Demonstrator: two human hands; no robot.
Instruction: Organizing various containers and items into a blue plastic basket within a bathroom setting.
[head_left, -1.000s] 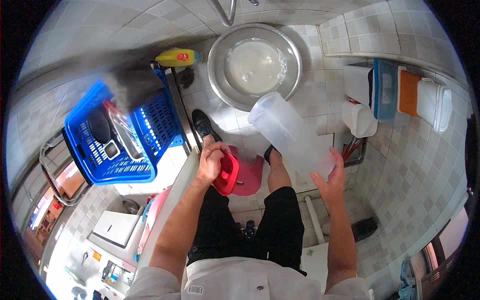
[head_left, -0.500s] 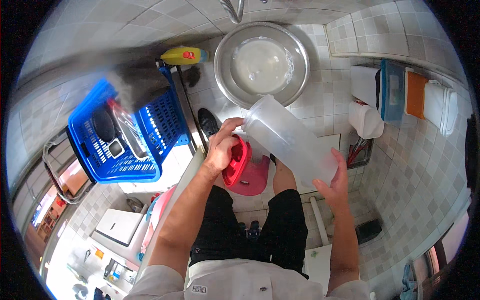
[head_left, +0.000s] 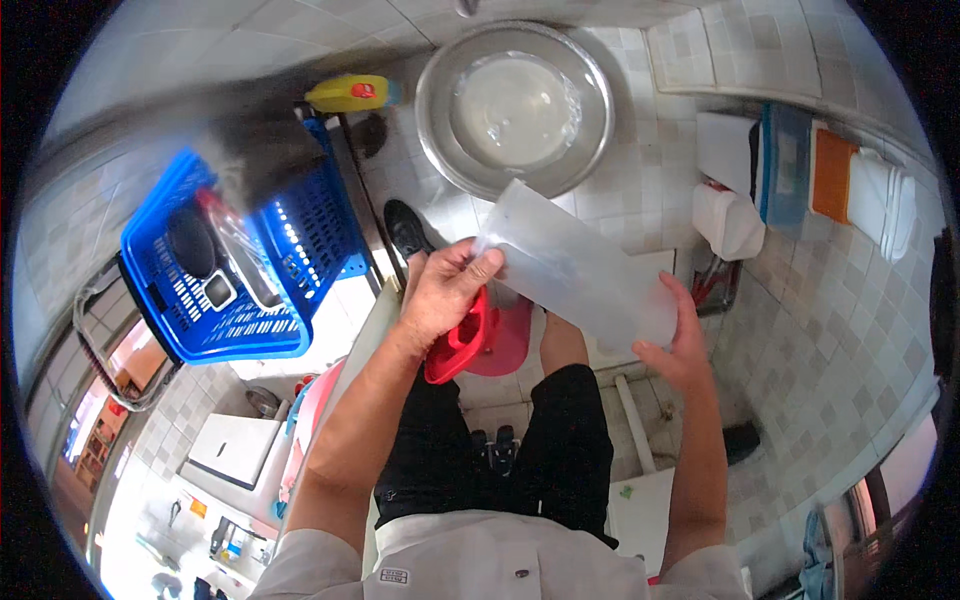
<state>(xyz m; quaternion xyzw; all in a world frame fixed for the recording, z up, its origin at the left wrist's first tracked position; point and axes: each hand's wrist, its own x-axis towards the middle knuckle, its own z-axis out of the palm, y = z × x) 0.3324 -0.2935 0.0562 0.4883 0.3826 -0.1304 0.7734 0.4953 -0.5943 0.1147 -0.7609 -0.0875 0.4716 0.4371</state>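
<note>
At the left we see a slotted blue plastic basket (head_left: pixel 235 342) holding a dark, rounded vessel (head_left: pixel 190 242) and other kitchenware, with a yellow bottle (head_left: pixel 345 94) lying just beyond it. Our left hand (head_left: pixel 440 295) is closed in a pinch, thumb on top, on the near-left end of a translucent plastic container (head_left: pixel 580 270). A red lid (head_left: pixel 455 350) hangs just under that hand, seemingly tucked in its hidden fingers; we cannot tell how firmly. Farther off, a steel basin (head_left: pixel 428 110) holds cloudy, sudsy water. The container lies aslant between our hands, above the floor, near the basin's closer rim. Our right hand (head_left: pixel 690 345) is half open, cupping its right end with thumb and fingers spread. As we judge it, uncovering is done: the lid is off. Refitting it and setting the container down are not done; whether washing is finished, we cannot tell. Along the right wall stand a white tub (head_left: pixel 728 222) and other boxes (head_left: pixel 790 165).
</note>
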